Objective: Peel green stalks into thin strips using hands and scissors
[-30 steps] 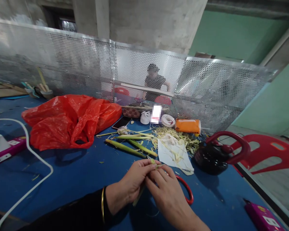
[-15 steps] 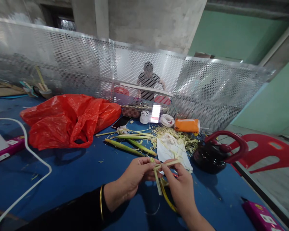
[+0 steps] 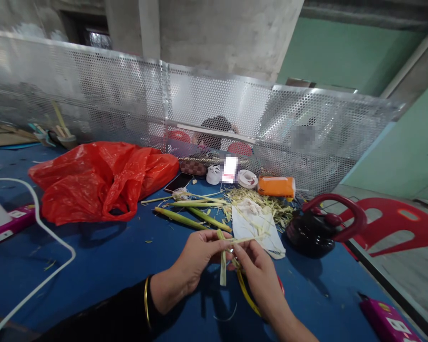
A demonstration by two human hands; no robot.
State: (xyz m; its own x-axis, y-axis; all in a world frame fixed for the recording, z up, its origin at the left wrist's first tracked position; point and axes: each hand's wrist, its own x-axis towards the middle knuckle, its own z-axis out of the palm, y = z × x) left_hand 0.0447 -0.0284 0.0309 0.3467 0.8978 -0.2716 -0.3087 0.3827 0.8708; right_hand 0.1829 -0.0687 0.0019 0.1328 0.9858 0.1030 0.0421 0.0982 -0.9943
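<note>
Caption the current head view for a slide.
Both hands hold pale plant strips over a blue table strewn with stalks and shavings.

Pale green strip (image 3: pixel 223 270), flat, hangs downward from my fingers (image 3: pixel 218 246); second strip (image 3: pixel 250 240), paler, extends rightward, nearly horizontal.

Your blue table (image 3: pixel 121 259) carries a red plastic bag (image 3: pixel 89 183) between ten and eleven o'clock, a purple power strip (image 3: pixel 24 220) at ten and a dark phone (image 3: pixel 179 182) between eleven and twelve. Near twelve you have green stalks (image 3: pixel 178 218), with a heap of plant shreds (image 3: pixel 280 209) and an orange packet (image 3: pixel 276 186) at about one. A black kettle (image 3: pixel 310 235) sits at your two o'clock, and a second purple power strip (image 3: pixel 383 317) at three.
</note>
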